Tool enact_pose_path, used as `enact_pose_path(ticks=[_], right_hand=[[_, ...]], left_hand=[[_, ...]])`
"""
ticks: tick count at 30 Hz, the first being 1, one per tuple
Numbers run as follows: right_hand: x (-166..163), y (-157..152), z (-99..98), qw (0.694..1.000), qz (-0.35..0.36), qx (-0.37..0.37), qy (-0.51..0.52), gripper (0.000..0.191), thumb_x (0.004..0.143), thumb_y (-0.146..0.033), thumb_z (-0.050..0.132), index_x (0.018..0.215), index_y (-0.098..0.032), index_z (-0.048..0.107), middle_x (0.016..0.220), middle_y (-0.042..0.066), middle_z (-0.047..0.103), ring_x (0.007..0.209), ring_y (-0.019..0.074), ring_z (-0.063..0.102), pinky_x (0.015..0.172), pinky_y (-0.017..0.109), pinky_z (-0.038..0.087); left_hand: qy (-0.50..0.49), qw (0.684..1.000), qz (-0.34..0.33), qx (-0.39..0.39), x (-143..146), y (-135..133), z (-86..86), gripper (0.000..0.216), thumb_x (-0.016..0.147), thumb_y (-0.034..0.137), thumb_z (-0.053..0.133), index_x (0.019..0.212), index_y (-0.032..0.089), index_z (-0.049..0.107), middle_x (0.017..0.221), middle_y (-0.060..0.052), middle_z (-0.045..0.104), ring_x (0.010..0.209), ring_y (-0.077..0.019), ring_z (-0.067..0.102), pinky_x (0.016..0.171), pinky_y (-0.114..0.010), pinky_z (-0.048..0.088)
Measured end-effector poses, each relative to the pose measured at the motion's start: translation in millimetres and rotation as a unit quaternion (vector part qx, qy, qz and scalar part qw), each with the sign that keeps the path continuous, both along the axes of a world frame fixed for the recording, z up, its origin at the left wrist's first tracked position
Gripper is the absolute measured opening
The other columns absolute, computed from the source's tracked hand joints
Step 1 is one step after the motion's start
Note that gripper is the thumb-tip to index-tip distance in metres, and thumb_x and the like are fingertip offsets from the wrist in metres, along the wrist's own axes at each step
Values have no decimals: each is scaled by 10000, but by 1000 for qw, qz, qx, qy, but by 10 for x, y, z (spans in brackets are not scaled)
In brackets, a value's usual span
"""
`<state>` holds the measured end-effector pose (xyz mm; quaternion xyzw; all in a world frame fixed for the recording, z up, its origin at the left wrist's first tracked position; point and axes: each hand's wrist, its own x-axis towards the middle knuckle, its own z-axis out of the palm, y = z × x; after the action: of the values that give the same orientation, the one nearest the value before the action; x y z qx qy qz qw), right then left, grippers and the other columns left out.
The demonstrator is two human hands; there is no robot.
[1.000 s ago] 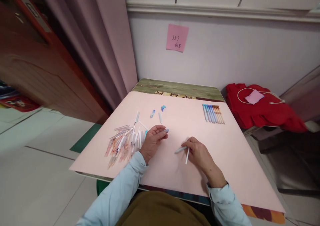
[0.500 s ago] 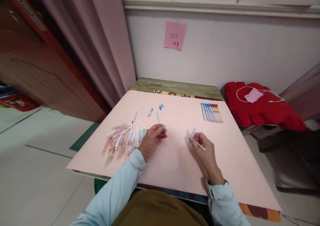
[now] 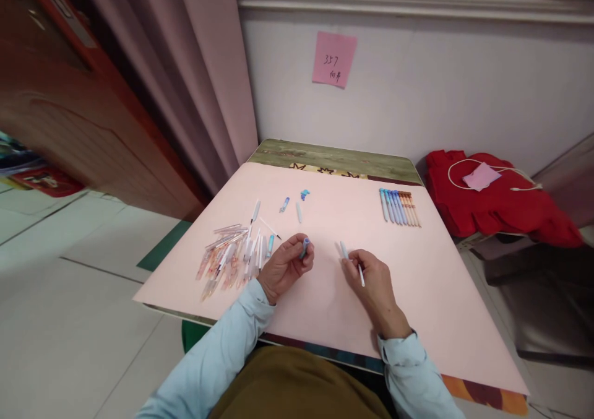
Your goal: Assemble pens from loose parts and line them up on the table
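Observation:
My left hand (image 3: 284,269) pinches a short blue pen barrel (image 3: 304,247), held upright near the table's middle. Across a gap, my right hand (image 3: 374,283) is closed on a pale blue pen tip section (image 3: 344,250) with a white refill (image 3: 361,275) sticking out toward me. Left of my left hand spreads a pile of clear and white pen parts (image 3: 225,264), with a teal barrel (image 3: 270,246) at its edge. Farther back lie a printed blue barrel (image 3: 284,205), a pale tube (image 3: 299,212) and small blue pieces (image 3: 304,194).
A row of several blue and brown pens (image 3: 399,207) lies at the back right of the pink-covered table (image 3: 334,320). Red cloth (image 3: 445,190) with a white cable rests beyond the right edge. Behind stands a wall with a pink note (image 3: 334,60).
My right hand has drawn slightly left, toward my left hand, and its pen piece has turned more upright. The barrel in my left hand has tipped up. The view has shifted a little.

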<state>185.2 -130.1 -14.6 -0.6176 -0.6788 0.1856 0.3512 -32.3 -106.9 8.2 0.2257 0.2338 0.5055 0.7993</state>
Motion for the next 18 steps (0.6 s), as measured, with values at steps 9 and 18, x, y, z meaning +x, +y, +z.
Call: enact_pose_path(ticks=[9, 18], right_hand=[[-12, 24, -139, 998, -13, 31, -46, 264, 895, -409, 533, 881, -196, 688, 753, 46, 654, 653, 181, 592, 633, 287, 428], [-47, 97, -278, 997, -24, 30, -67, 252, 864, -371, 591, 998, -188, 700, 814, 50, 662, 713, 192, 615, 681, 305, 463]], left_hand=[[37, 993, 71, -86, 46, -3, 4, 232, 792, 263, 744, 968, 134, 666, 831, -39, 677, 620, -69, 579, 529, -163, 465], [87, 992, 74, -46, 15, -29, -185, 247, 768, 250, 765, 952, 108, 681, 850, -76, 692, 600, -65, 571, 544, -169, 465]])
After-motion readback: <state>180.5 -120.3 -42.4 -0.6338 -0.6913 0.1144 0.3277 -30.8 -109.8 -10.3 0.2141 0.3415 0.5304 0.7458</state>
